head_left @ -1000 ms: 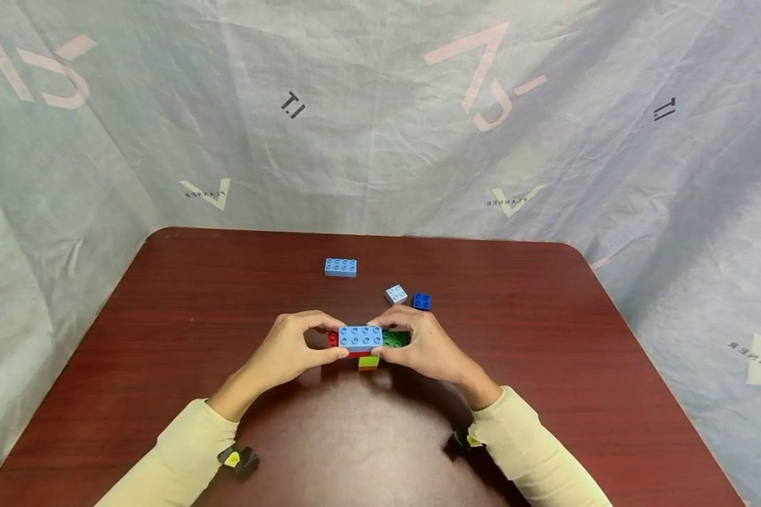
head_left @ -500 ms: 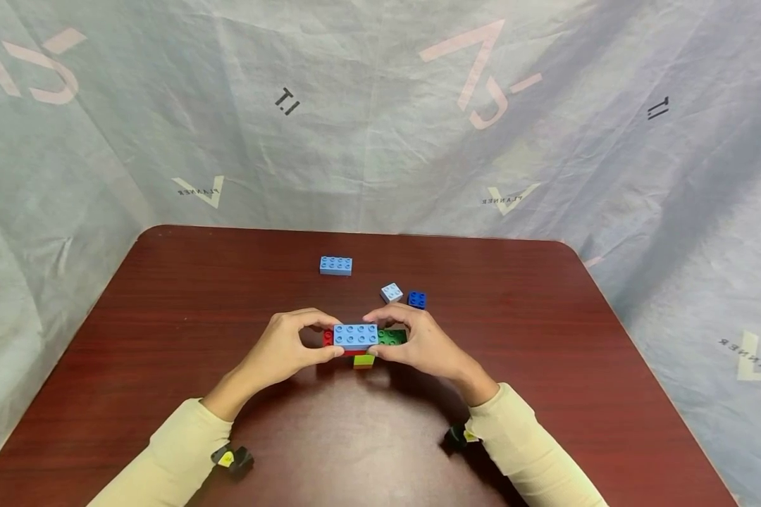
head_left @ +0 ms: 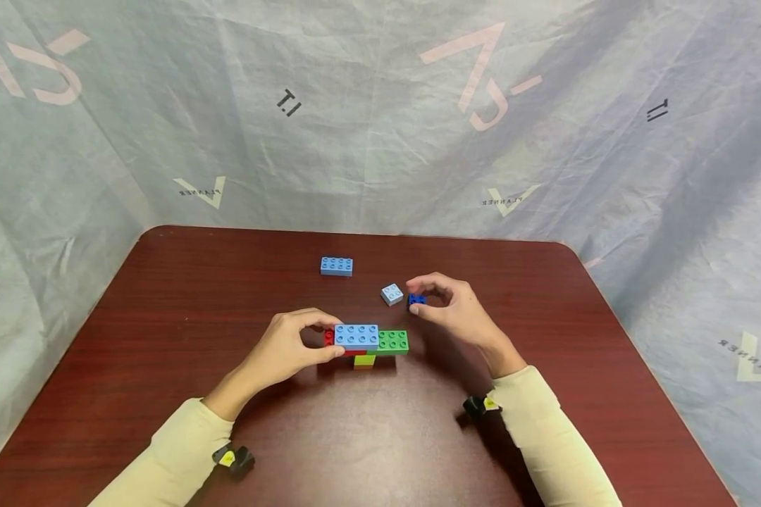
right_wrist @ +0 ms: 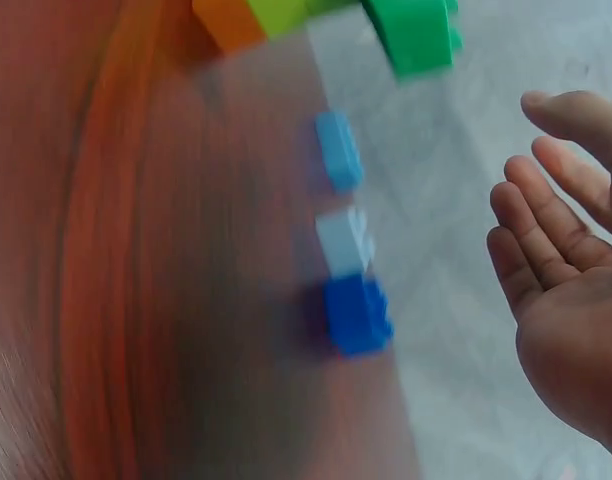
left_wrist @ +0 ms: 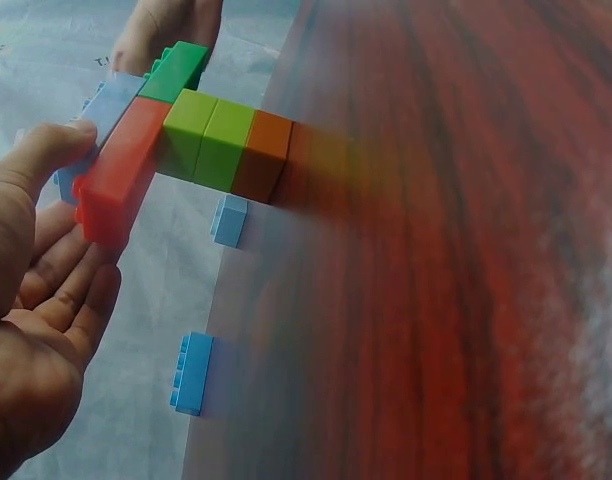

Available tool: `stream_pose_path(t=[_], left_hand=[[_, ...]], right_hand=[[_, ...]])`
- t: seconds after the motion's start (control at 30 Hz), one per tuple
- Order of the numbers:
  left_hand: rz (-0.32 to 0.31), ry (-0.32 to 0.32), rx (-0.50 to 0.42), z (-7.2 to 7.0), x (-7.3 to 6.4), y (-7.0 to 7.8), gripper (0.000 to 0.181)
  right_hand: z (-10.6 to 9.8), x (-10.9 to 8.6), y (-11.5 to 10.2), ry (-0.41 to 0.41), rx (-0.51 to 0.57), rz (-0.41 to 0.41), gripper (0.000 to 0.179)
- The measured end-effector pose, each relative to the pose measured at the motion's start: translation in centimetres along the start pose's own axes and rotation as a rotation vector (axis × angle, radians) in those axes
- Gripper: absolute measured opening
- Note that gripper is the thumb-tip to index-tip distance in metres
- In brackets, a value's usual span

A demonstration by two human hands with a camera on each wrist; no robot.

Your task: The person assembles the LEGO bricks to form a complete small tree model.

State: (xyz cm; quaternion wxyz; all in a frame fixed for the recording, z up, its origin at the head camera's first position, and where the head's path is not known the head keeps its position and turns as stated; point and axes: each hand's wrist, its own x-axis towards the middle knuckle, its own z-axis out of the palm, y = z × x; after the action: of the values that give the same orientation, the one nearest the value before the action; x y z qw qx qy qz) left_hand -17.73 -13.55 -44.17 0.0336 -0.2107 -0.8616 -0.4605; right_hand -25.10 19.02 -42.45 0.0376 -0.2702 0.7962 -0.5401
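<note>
My left hand (head_left: 289, 345) pinches the left end of a light blue eight-stud brick (head_left: 356, 336) between thumb and fingers. That brick lies across a red brick (left_wrist: 123, 172) and a green brick (head_left: 394, 341) set end to end. Beneath them, lime bricks (left_wrist: 206, 138) and an orange brick (left_wrist: 263, 155) form a narrow column, seen from the side in the left wrist view. My right hand (head_left: 454, 310) is over a dark blue four-stud brick (head_left: 417, 301), thumb and fingers spread on either side of it. In the right wrist view a gap shows between those fingers and the dark blue brick (right_wrist: 355, 315).
A pale blue four-stud brick (head_left: 392, 294) lies just left of the dark blue one. Farther back on the brown table (head_left: 228, 274) lies another light blue eight-stud brick (head_left: 336, 266). A grey printed cloth (head_left: 368, 141) hangs behind the table.
My right hand has let go of the light blue brick and moved right and away from me to the dark blue brick. The left hand keeps its grip in place.
</note>
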Motion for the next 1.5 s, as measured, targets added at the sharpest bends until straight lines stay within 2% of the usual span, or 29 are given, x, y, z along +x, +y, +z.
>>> stream_pose_path(t=[0.23, 0.4, 0.57, 0.87, 1.1, 1.3, 1.5], left_hand=[[-0.001, -0.006, -0.002, -0.1, -0.1, 0.2, 0.036], [0.002, -0.001, -0.001, -0.1, -0.2, 0.3, 0.037], [0.001, -0.004, -0.001, 0.0, -0.1, 0.4, 0.037], [-0.002, -0.005, -0.005, -0.1, -0.1, 0.4, 0.037], [0.000, -0.004, -0.013, -0.1, -0.1, 0.4, 0.037], [0.007, 0.003, 0.002, 0.0, -0.1, 0.2, 0.037], [-0.012, -0.004, 0.014, 0.1, -0.1, 0.2, 0.036]], right_hand=[[-1.6, 0.6, 3.2, 0.040, -0.034, 0.114, 0.035], [-2.0, 0.7, 5.0, 0.047, -0.020, 0.194, 0.041], [-2.1, 0.6, 6.2, 0.035, -0.013, 0.243, 0.040], [-1.7, 0.9, 6.7, 0.012, -0.078, 0.259, 0.037], [-1.7, 1.0, 6.9, 0.006, -0.146, 0.236, 0.038], [-1.8, 1.0, 6.8, 0.011, -0.142, 0.233, 0.036], [-2.0, 0.5, 6.5, 0.043, -0.110, 0.248, 0.033]])
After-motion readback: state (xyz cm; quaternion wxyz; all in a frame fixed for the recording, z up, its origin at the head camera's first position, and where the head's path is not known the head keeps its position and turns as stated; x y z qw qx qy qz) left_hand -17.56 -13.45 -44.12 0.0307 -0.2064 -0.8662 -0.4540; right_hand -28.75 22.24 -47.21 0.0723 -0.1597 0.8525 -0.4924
